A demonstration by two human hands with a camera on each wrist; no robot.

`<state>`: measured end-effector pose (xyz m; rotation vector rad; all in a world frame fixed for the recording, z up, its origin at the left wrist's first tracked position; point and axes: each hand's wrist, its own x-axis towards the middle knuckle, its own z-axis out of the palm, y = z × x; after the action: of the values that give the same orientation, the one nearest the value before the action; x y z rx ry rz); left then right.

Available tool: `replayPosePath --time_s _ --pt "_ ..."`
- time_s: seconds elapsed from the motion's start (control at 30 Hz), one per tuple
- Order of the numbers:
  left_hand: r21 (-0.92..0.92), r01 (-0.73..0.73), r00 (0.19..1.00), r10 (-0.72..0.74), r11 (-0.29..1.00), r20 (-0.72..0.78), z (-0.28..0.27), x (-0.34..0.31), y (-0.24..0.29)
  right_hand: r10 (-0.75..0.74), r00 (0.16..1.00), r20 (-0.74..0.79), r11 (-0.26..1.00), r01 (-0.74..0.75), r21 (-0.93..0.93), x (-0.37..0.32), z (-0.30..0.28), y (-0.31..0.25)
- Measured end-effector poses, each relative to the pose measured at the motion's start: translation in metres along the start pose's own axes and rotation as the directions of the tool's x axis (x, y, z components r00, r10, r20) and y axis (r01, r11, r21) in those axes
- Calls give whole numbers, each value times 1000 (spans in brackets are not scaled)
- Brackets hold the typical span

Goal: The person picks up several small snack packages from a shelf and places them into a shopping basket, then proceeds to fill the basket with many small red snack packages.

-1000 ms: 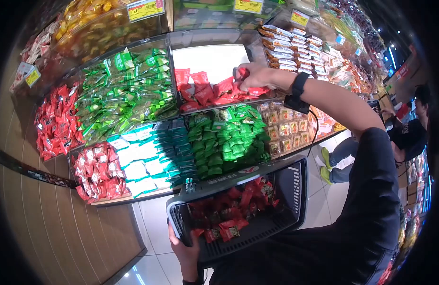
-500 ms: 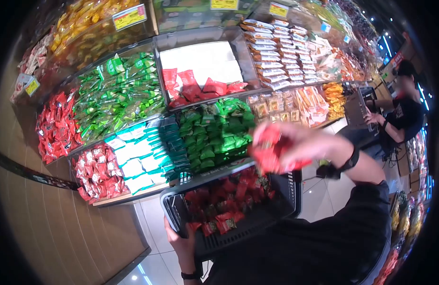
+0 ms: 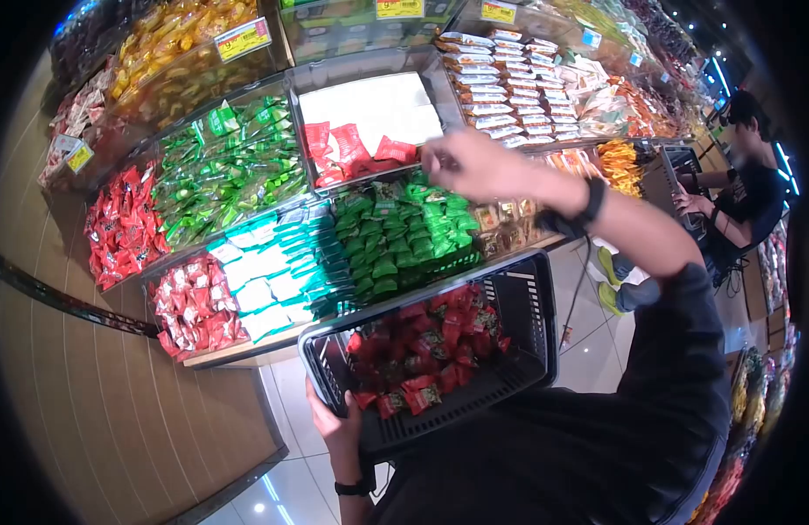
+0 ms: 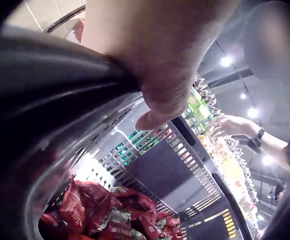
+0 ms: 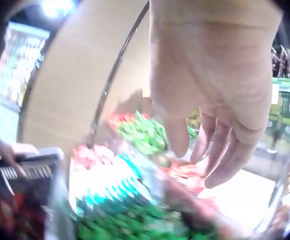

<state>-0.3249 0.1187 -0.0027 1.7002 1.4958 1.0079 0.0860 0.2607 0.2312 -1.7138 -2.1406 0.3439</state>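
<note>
Left hand (image 3: pixel 334 429) grips the near left corner of a black basket (image 3: pixel 537 315). Its fingers are curled round the rim, and the left wrist view shows the thumb lying over the edge. The basket is held in front of the person's body, tilted, above the tiled floor (image 3: pixel 588 367). A heap of red packets (image 3: pixel 431 350) lies inside it. Just beyond the basket's far rim is a display bin of green packets (image 3: pixel 404 236). Right hand (image 3: pixel 474 166) is stretched out above those green packets, at the front edge of the upper bin (image 3: pixel 378 101). Its fingers (image 5: pixel 225 165) hang slightly parted and lightly bent, holding nothing. A row of red packets (image 3: pixel 352 149) lies along the front left of that bin, near the fingertips; contact cannot be confirmed. A second person (image 3: pixel 746 192) in dark clothing is at the far right
</note>
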Motion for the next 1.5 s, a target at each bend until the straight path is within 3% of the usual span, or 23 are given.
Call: replayPosePath --time_s 0.03,0.1,0.13,0.2,0.37,0.43,0.57,0.63,0.7,0.77,0.83,0.9,0.97,1.03,1.07,1.17,1.23,1.3,1.37,1.43,1.47,1.5 --pt "-4 -2 1000 2 1000 -2 0 0 3 19 999 -31 989 -23 -146 22 -8 19" --pt "-27 -7 1000 7 1000 20 -3 2 7 110 990 89 906 -63 -418 66 0 72" --pt "-28 -9 1000 9 1000 12 -2 3 6 102 991 87 906 -56 -420 79 4 85" --pt "20 -51 999 51 998 4 -3 2 2 196 939 283 814 5 -580 97 13 99" --pt "70 -115 993 116 991 -3 -2 2 -7 145 949 280 831 37 -555 103 31 105" --pt "79 -134 991 133 988 7 -2 2 -6 37 970 241 839 101 -535 102 34 106" --pt "54 -84 996 83 995 9 -4 2 -1 -4 967 253 838 142 -528 88 7 98" --pt "28 -54 998 54 998 13 -4 2 0 -117 993 -24 873 92 -480 68 -17 82" --pt "10 -50 999 50 999 1 -2 2 -1 -102 979 -176 955 46 -294 31 -50 37" --pt "-3 -42 999 42 999 4 -1 2 -2 -13 967 -255 1000 19 23 -19 -72 -13" --pt "-17 -32 999 32 999 6 -1 2 -1 102 958 -268 951 -15 310 -68 -69 -43" --pt "21 -52 999 53 998 -1 -1 1 2 35 991 -131 935 14 355 -111 -49 -52" --pt "23 -59 998 59 998 4 -1 1 1 141 947 289 794 -282 538 -134 -9 -48" --pt "26 -65 998 65 998 7 -1 0 -2 18 940 339 946 -126 299 -145 33 -44" --pt "40 -58 998 57 998 10 -1 0 -3 -76 957 280 976 15 216 -143 44 -44" --pt "45 -44 999 44 998 -6 -1 -2 -6 -8 980 198 968 -42 247 -91 18 -54" --pt "-24 -5 1000 5 1000 15 0 0 -9 -33 993 117 959 -2 284 -26 -6 -32" --pt "-37 17 1000 -17 999 13 -1 1 -4 46 993 111 990 -60 127 40 -6 9" --pt "8 -10 1000 10 1000 1 1 1 -10 142 973 184 976 -107 -188 102 11 48" --pt "14 -48 999 49 999 -12 1 2 -13 464 799 383 885 -431 -173 129 21 49" --pt "21 -60 998 61 998 -7 0 3 -14 508 738 444 861 -455 -228 141 31 54" --pt "30 -69 998 69 997 -1 0 2 -14 534 757 377 845 -465 -263 143 42 61"
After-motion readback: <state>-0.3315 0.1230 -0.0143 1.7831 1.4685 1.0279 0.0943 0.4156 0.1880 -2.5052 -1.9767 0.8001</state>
